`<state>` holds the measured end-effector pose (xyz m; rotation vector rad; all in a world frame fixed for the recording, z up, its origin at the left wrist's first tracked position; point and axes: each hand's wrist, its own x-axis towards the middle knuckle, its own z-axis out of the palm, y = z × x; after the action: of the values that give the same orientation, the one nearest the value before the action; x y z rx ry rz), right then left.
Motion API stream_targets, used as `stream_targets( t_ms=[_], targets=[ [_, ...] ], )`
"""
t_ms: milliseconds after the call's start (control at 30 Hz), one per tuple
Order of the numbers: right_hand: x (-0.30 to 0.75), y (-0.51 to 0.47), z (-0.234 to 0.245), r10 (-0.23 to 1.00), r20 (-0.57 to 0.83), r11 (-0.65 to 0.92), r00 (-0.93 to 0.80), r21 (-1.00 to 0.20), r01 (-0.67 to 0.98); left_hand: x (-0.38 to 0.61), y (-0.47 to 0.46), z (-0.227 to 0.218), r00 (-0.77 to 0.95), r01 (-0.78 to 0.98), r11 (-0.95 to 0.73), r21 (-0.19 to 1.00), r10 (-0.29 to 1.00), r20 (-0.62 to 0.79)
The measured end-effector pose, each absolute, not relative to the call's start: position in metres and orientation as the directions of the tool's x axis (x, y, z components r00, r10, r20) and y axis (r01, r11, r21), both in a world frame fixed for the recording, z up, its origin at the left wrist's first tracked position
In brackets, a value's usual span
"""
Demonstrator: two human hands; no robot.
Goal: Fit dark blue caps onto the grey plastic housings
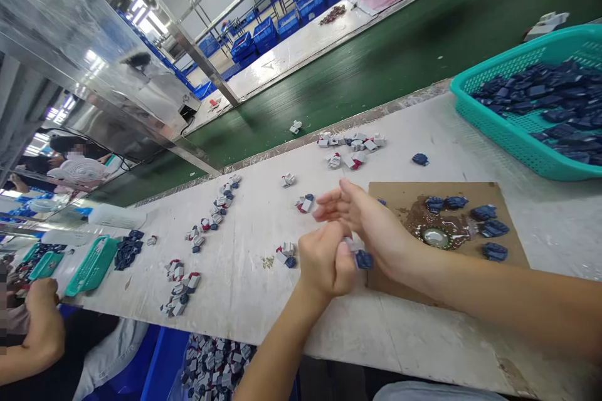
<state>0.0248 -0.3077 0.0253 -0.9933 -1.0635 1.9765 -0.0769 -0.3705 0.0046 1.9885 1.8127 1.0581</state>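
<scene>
My left hand [325,260] is closed in a fist over the table. A small navy and white plastic toy part [364,259] sticks out from its right side, partly hidden by the fingers. Beside it, my right hand [371,219] is held up with fingers stretched out, palm facing the fist; nothing shows in its grasp. Under my right forearm lies a brown cardboard sheet [451,191] bearing a wet brown patch, a small round dish of clear liquid [436,237] and several navy parts [491,229]. Close by to the left rests a grey, navy and red assembly [286,255].
A teal basket [522,150] of navy parts stands at the right. Grey assemblies [350,143] lie along the white table [254,288]. Behind runs a green conveyor belt [338,100]. A person's arm [44,319] is at the left, near a blue bin [164,363].
</scene>
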Motion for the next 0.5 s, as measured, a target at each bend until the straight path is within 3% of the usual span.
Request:
stream_targets(
  t_ms=[67, 133, 267, 500],
  targets=[
    [0.025, -0.311, 0.032, 0.717, -0.397, -0.596, -0.573, -0.776, -0.208, -0.073, -0.37, 0.006, 0.016, 0.768, -0.278, 0.577, 0.909, 0.416],
    [0.026, -0.314, 0.037, 0.682, -0.422, -0.647, -0.597, -0.73, -0.223, -0.07, -0.37, 0.007, 0.046, 0.774, -0.327, 0.541, 0.883, 0.468],
    [0.027, -0.318, 0.034, 0.791, -0.346, -0.529, -0.505, -0.801, -0.28, -0.064, -0.375, 0.004, 0.05, 0.788, -0.342, 0.512, 0.864, 0.501],
    [0.0, -0.316, 0.013, 0.836, -0.092, -0.176, -0.54, -0.979, -0.104, -0.083, -0.385, -0.012, 0.053, 0.862, -0.242, 0.446, 0.917, 0.395]
  ],
)
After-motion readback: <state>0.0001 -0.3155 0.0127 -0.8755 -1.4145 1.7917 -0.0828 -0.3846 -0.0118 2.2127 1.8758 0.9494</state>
